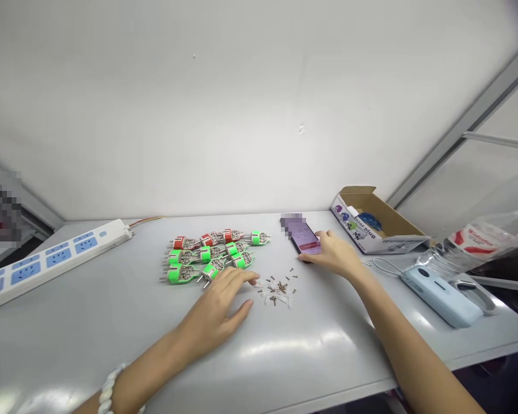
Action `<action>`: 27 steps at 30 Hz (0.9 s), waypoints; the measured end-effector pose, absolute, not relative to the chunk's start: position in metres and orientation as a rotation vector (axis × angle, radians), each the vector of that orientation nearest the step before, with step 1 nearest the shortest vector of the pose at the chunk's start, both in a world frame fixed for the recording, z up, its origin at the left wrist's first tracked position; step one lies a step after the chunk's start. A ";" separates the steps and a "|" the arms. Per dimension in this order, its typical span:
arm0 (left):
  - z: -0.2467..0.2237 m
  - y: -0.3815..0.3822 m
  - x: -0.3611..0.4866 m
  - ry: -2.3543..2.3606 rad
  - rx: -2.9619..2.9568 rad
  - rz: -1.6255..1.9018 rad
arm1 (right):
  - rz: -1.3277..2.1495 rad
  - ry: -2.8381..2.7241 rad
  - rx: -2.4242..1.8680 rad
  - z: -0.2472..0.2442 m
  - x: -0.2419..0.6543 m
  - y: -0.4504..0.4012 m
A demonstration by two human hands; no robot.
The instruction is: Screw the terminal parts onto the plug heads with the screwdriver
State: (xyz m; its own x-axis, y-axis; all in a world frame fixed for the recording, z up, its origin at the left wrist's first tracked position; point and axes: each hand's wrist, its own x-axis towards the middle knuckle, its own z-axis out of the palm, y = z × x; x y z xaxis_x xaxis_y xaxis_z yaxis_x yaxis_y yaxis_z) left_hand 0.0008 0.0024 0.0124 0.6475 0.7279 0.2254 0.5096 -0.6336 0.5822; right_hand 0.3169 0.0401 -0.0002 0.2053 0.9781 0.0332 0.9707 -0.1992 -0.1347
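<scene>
My left hand (pixel 218 305) rests over the table with thumb and index finger apart and nothing between them. Just right of its fingertips lies a loose pile of small screws (pixel 281 287) and white plastic strips (pixel 289 300). Behind that hand several opened plugs with pins, some green (pixel 180 273) and some red (pixel 183 242), lie in rough rows, their inner sides facing up. My right hand (pixel 334 253) grips the lower right part of a smartphone (pixel 301 233), thumb at the bottom edge and fingers along the side. The phone lies on the table with its screen lit.
A white power strip (pixel 56 259) with blue sockets runs along the left. At the back right stands an open cardboard box (pixel 371 241) with a blue item inside. Near the right edge are a light-blue power bank (pixel 442 296) with a cable and a clear plastic bottle (pixel 479 238) lying tilted.
</scene>
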 end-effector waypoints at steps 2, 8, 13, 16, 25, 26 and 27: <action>0.010 0.004 -0.001 0.980 2.431 0.623 | 0.058 -1.883 -2.305 0.001 0.318 0.039; 0.007 0.012 -0.005 0.989 2.575 0.601 | -0.001 -1.844 -2.133 0.004 0.311 0.035; 0.010 0.022 -0.012 1.022 2.750 0.662 | -0.005 -1.852 -1.866 0.010 0.300 0.030; 0.012 0.028 -0.017 1.082 2.780 0.705 | -0.013 -1.834 -1.706 0.017 0.297 0.025; 0.027 0.047 -0.041 1.264 2.799 0.617 | -0.185 -1.744 -1.178 0.029 0.291 0.010; 0.033 0.050 -0.049 1.255 2.783 0.543 | -0.196 -1.732 -1.155 0.030 0.290 0.009; 0.039 0.054 -0.057 1.234 2.760 0.473 | -0.192 -1.721 -1.140 0.031 0.290 0.008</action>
